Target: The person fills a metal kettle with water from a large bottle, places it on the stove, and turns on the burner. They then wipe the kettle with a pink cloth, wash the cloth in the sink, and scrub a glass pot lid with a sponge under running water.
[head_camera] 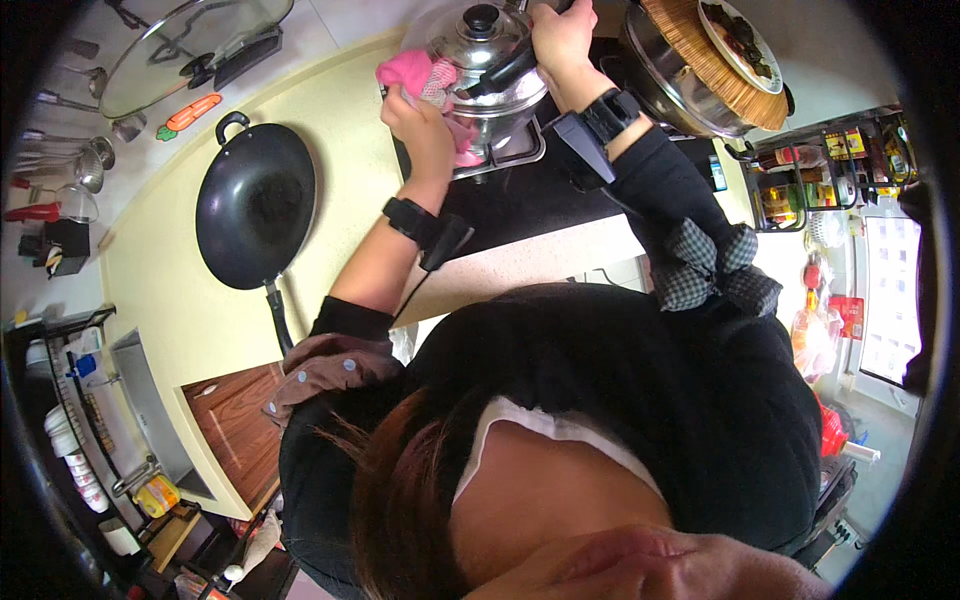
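A stainless steel pot (499,112) with a shiny lid and black knob (481,21) sits over the gas hob (517,154). A black handle (510,71) crosses its near side. My left hand (420,131) grips a pink cloth (409,71) against the left side of the pot. The fingers of my right hand (562,34) curl around a black handle by the upper right of the pot; the picture's top edge partly cuts this off. A black wok (257,202) rests on the pale counter (345,150), left of the hob.
Right of the pot, a large steel pan (660,67) bears a woven straw mat (701,56) and a plate of dark food (739,45). A glass lid (187,45) and utensils hang at the left wall. A bottle rack (802,180) stands right, a sink (154,412) lower left.
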Demonstrator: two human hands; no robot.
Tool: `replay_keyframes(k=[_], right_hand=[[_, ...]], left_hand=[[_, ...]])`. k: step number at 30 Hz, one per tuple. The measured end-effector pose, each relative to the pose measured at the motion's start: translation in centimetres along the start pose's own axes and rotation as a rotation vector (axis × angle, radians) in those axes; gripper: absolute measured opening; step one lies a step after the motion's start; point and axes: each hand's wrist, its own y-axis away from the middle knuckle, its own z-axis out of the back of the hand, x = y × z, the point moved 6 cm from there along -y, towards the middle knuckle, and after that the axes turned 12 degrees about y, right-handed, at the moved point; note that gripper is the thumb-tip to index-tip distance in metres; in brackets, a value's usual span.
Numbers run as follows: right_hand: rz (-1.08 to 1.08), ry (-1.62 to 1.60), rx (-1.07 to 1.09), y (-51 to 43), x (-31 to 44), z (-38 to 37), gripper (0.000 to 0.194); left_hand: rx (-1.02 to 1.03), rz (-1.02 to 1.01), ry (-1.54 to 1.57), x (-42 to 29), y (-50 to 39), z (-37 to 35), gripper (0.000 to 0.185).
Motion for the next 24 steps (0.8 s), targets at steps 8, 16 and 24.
replay_keyframes(k=[8,16,24], right_hand=[[0.145,0.023,-0.032,-2.8,0.2,-3.8,0.065],[0.128,0.099,0.278,-4.7,-1.7,-7.4,0.065],[0.724,0.448,0.248,-5.1,6.2,-7.8,0.033]], left_hand=[[-0.056,0.249,0.084,0.6,5.3,-3.7,0.058],[0.476,0.774,0.814,-2.0,13.2,-7.4,0.029],[0.648,0.877,0.632,-4.5,16.6,-5.2,0.043]])
